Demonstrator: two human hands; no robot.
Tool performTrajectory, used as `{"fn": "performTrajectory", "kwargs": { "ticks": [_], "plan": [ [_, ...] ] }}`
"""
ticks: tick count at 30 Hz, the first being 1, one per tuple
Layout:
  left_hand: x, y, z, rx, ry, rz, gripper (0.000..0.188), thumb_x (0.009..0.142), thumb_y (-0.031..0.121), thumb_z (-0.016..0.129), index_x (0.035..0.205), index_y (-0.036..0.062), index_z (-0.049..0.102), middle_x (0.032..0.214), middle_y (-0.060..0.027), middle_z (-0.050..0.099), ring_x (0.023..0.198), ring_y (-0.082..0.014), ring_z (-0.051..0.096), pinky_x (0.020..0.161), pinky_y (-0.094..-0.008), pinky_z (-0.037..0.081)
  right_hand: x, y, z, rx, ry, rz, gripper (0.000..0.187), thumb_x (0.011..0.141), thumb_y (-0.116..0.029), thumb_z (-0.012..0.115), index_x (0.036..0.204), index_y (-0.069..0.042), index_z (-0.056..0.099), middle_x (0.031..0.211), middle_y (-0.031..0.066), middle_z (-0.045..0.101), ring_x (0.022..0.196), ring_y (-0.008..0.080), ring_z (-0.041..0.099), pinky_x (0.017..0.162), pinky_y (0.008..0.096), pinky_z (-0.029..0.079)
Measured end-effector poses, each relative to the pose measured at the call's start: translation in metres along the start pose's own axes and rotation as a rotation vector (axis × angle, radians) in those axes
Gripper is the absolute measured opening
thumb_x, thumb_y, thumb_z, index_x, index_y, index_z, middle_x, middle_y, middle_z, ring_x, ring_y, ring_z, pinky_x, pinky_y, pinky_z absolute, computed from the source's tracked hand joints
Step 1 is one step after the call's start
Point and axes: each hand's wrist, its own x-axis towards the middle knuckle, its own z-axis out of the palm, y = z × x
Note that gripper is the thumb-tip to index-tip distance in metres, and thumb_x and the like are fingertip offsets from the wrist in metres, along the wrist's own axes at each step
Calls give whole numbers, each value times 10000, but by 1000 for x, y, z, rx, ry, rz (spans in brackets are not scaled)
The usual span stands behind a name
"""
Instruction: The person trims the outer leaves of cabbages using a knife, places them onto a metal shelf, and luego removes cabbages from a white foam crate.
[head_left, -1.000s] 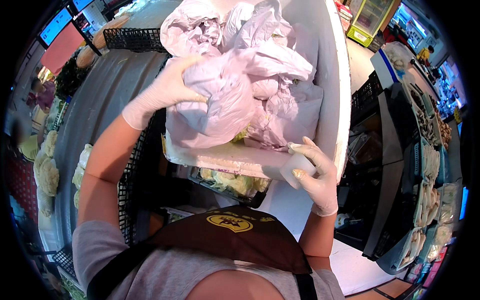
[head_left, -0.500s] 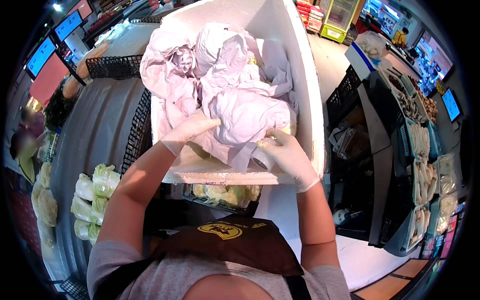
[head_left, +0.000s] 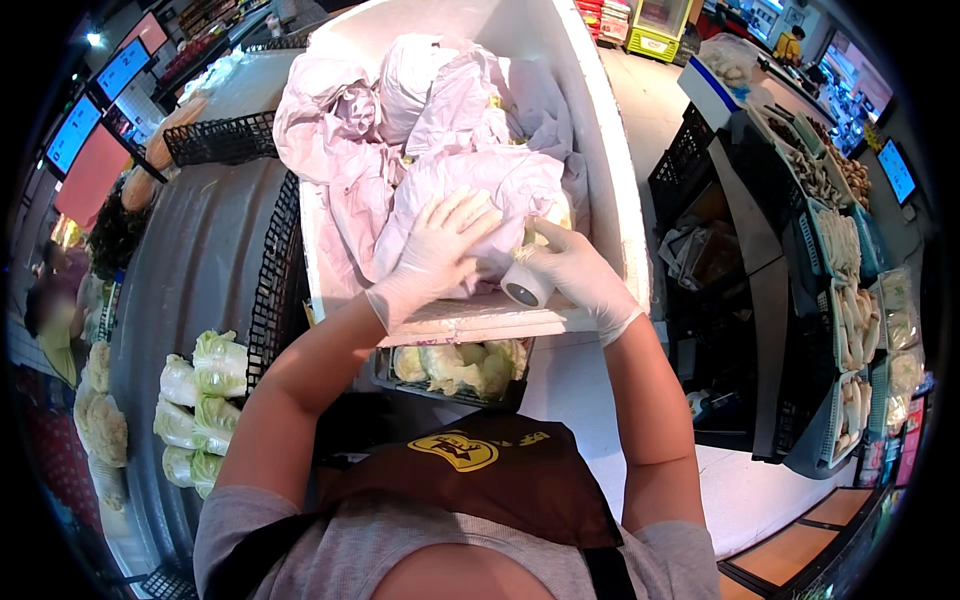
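Note:
Both of my hands wear thin white gloves. My left hand (head_left: 436, 250) lies open on a bundle wrapped in pale, crumpled paper (head_left: 520, 182), its fingers stretched across the near side. In my right hand (head_left: 582, 276) is a small white roll (head_left: 528, 286), its dark hollow end toward me. The right fingers also come close to the bundle's right end, where a bit of pale green vegetable shows; whether they touch it I cannot tell. More paper-wrapped bundles (head_left: 412, 85) fill the back of the large white foam box (head_left: 622, 200); the paper hides most of their contents.
A crate of cabbages (head_left: 460, 368) sits below the box's near edge. On the left, wrapped napa cabbages (head_left: 215, 400) lie on a grey display shelf (head_left: 215, 240) beside black crate edging. Baskets of mushrooms (head_left: 848, 330) line the right. A person (head_left: 790, 45) stands far back right.
My left hand has moved from the bundle's left edge onto its top, fingers now spread. The right hand has raised the white roll and turned its end toward me.

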Motion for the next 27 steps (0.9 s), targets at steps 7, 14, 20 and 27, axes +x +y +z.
{"fn": "performTrajectory", "kwargs": {
  "ticks": [7,14,20,27],
  "plan": [
    [49,-86,-53,-1127,266,-920,254,913,207,487,949,12,645,790,-74,633,652,-168,586,654,-298,496,-1,0,-3,-103,85,102,559,804,-301,637,1195,85,535,950,177,644,802,160,624,694,279,496],
    [26,-193,-90,-79,185,-779,303,807,181,602,1002,-50,624,884,-149,661,847,-275,630,800,-348,476,10,12,4,-100,78,39,481,807,-318,627,1044,99,604,881,167,655,768,193,632,709,299,488],
    [75,-30,-157,-27,972,249,376,717,-116,421,1060,-33,549,1245,-167,502,1160,-237,479,973,-357,397,7,12,-2,-119,77,46,480,806,-295,615,1066,108,589,909,182,660,798,212,642,730,302,492],
    [96,29,-35,-869,-281,-221,329,854,199,562,1122,8,579,1071,-161,608,1020,-277,584,888,-344,461,-34,-2,8,-471,382,-377,404,801,-182,616,1143,31,584,1040,147,640,930,206,624,809,307,481]
  ]
}}
